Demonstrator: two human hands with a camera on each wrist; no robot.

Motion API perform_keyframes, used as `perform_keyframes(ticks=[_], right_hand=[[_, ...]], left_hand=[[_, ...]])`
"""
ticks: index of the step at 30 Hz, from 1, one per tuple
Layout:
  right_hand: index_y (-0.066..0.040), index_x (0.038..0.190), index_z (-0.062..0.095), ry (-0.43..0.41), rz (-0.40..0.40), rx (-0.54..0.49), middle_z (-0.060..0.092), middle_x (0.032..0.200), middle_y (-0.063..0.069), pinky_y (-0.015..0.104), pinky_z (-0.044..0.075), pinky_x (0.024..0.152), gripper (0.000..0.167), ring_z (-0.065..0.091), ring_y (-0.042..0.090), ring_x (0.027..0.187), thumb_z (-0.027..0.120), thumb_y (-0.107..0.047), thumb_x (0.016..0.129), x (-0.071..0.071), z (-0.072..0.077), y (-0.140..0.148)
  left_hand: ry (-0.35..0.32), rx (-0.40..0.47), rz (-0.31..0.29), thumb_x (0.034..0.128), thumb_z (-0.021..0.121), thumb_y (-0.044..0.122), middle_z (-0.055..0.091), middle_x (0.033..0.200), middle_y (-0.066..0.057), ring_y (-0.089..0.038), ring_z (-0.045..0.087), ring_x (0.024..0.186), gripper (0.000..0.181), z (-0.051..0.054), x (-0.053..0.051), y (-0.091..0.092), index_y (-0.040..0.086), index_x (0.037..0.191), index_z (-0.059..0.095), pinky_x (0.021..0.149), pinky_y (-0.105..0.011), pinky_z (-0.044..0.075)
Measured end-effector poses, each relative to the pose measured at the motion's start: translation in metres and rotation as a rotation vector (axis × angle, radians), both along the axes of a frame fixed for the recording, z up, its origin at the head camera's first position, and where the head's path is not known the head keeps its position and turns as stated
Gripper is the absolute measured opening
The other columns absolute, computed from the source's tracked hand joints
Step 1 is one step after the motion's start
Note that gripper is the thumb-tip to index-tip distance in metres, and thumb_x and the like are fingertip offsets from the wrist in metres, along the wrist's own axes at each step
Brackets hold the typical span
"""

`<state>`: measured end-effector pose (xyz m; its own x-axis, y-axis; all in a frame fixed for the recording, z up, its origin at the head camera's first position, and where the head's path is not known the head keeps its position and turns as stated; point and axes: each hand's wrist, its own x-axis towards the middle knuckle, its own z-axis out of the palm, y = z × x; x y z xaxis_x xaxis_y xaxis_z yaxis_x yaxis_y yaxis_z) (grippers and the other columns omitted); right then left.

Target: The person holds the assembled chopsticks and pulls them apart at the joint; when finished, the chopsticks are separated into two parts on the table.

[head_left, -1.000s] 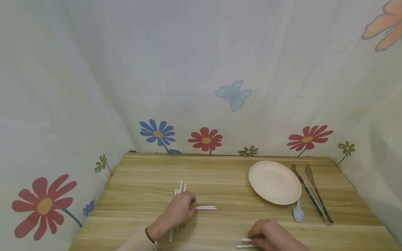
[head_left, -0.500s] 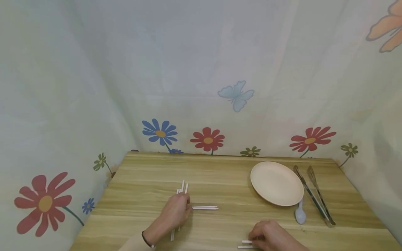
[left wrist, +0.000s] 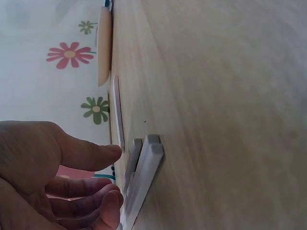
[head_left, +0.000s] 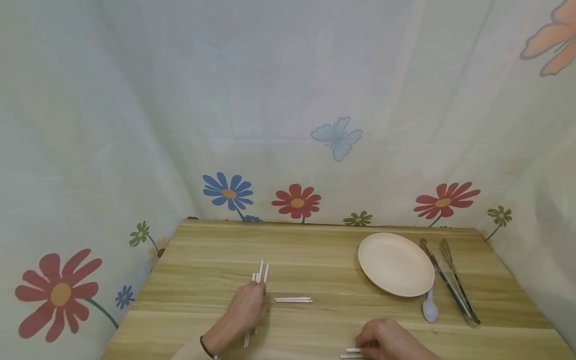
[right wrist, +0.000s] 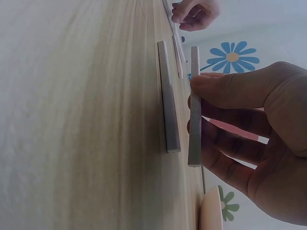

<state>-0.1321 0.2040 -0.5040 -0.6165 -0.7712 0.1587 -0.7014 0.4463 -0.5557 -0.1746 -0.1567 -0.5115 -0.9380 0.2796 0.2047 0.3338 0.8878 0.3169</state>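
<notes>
Over the table [head_left: 333, 265], right hand [head_left: 388, 339] with pinched white stick [right wrist: 195, 132], left hand [head_left: 245, 306] seemingly loose.

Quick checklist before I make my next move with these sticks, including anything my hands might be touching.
1. Right hand has the held stick secure: ok, it is pinched between thumb and fingers.
2. Loose stick beside it clear of the held stick: ok, a gap shows in the right wrist view.
3. Left hand off the left sticks: cannot tell, its fingertips are right by them and contact is unclear.
4. Left sticks lined up: not ok, their far ends are staggered.
5. Middle sticks clear of both hands: ok, they lie apart from each.
6. Spoon fully visible: not ok, the plate hides part of its handle.
</notes>
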Motion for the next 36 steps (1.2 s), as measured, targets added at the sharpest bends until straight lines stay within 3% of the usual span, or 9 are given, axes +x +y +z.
perform_keyframes(ticks=[6,15,20,29,36], right_hand=[[-0.017,0.088,0.075,-0.008,-0.006,0.003,0.067,0.084,-0.013,0.011,0.044,0.059,0.009,0.052,-0.009,0.075,0.074,-0.010,0.082,0.0003,-0.0005,0.0001],[-0.017,0.088,0.075,-0.030,-0.024,-0.001,0.068,0.083,-0.013,0.012,0.044,0.058,0.010,0.051,-0.010,0.073,0.074,-0.009,0.082,0.0026,0.0003,-0.0003],[-0.017,0.088,0.075,-0.018,-0.014,-0.004,0.067,0.083,-0.014,0.011,0.044,0.059,0.011,0.051,-0.010,0.074,0.074,-0.008,0.081,0.0023,-0.0006,-0.0011],[-0.017,0.088,0.074,0.030,0.021,0.004,0.068,0.082,-0.013,0.008,0.042,0.060,0.012,0.052,-0.009,0.075,0.075,-0.008,0.080,0.0005,-0.0038,-0.0017],[-0.017,0.088,0.075,-0.020,0.007,0.026,0.068,0.082,-0.014,0.011,0.044,0.060,0.010,0.051,-0.010,0.075,0.075,-0.009,0.081,-0.0001,-0.0038,-0.0020]], left_hand=[[-0.022,0.004,0.011,0.0703,0.075,0.006,0.059,0.074,-0.006,-0.019,0.056,0.064,0.017,-0.0036,-0.0025,-0.0005,0.003,0.081,0.063,0.053,-0.029,0.048],[-0.039,0.005,0.048,0.0705,0.076,0.008,0.057,0.072,-0.004,-0.017,0.054,0.062,0.017,-0.0005,0.0001,-0.0010,0.005,0.079,0.062,0.051,-0.028,0.045],[-0.063,-0.005,0.067,0.0717,0.077,0.010,0.056,0.072,-0.003,-0.015,0.051,0.061,0.019,0.0002,0.0007,-0.0012,0.006,0.079,0.060,0.049,-0.025,0.042],[-0.049,-0.007,0.077,0.0710,0.079,0.012,0.052,0.068,-0.001,-0.014,0.048,0.059,0.024,-0.0011,0.0000,-0.0026,0.010,0.072,0.055,0.047,-0.027,0.039],[-0.094,0.011,0.101,0.0724,0.080,0.014,0.051,0.069,0.000,-0.014,0.048,0.059,0.025,-0.0019,0.0001,-0.0032,0.012,0.073,0.055,0.046,-0.026,0.039]])
